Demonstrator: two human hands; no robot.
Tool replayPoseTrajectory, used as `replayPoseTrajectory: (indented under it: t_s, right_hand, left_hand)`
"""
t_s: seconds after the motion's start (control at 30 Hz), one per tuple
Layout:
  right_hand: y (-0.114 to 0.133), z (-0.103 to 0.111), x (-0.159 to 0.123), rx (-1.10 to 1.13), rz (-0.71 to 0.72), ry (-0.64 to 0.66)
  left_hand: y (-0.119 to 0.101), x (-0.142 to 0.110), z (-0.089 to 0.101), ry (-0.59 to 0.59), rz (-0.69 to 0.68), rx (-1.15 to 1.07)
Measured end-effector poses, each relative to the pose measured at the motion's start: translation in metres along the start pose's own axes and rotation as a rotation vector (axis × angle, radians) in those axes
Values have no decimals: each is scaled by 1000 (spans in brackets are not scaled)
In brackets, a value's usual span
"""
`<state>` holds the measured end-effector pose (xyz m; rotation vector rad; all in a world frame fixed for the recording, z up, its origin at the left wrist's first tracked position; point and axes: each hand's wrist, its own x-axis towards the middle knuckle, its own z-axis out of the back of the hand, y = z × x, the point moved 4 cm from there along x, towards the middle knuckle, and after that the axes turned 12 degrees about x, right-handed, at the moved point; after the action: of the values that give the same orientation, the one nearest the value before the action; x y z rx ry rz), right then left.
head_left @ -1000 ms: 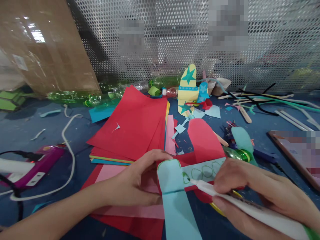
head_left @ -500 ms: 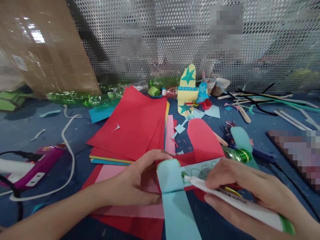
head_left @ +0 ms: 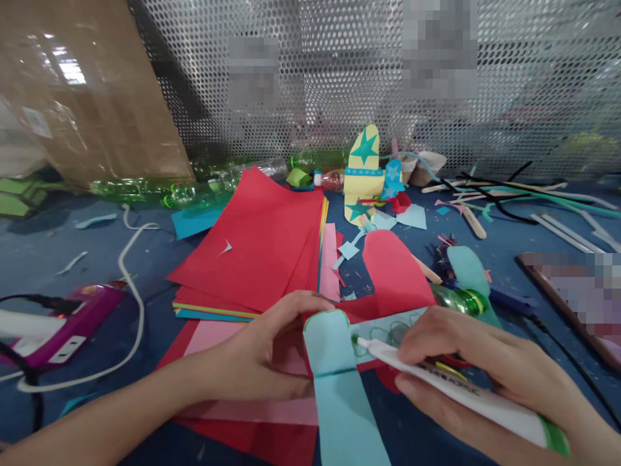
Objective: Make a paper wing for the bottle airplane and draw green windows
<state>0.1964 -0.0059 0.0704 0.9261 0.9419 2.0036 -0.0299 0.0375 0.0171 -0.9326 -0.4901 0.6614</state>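
Note:
My right hand (head_left: 475, 369) grips a white marker with a green end (head_left: 451, 388). Its green tip touches a light blue paper cutout (head_left: 334, 362), beside several green loops drawn on the cutout's right arm. My left hand (head_left: 262, 353) lies flat with fingers stretched, pressing the cutout's left edge onto pink paper (head_left: 242, 408). A red paper shape (head_left: 395, 268) sits under and behind the blue cutout.
A stack of red coloured sheets (head_left: 262, 246) lies beyond my left hand. A yellow paper craft with teal stars (head_left: 363, 171) stands further back. A magenta glue gun (head_left: 63, 323) with a white cord lies at left. Sticks and strips (head_left: 524, 194) are scattered at right. Green plastic bottles (head_left: 160, 189) lie before a perforated metal screen.
The marker tip has slid left along the blue strip, from the loops' right side to the leftmost loop. My left hand has stayed put.

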Motion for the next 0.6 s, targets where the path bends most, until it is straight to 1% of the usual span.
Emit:
replayPoseTrajectory:
  t_s: [0.3,0.43,0.5,0.6]
  right_hand:
    - [-1,-1,2,18,31,-22]
    - [1,-1,1,-3,19,8]
    - [-1,-2,1,9,27,-17]
    - [-9,-6,-2,43,65,-91]
  left_hand:
    - [-1,2,0,-15,-30,24]
    - [-1,2,-1,-9,-10,12]
    - [-1,2,-1,-11,-3,15]
    - [-2,2,-1,-4,0,12]
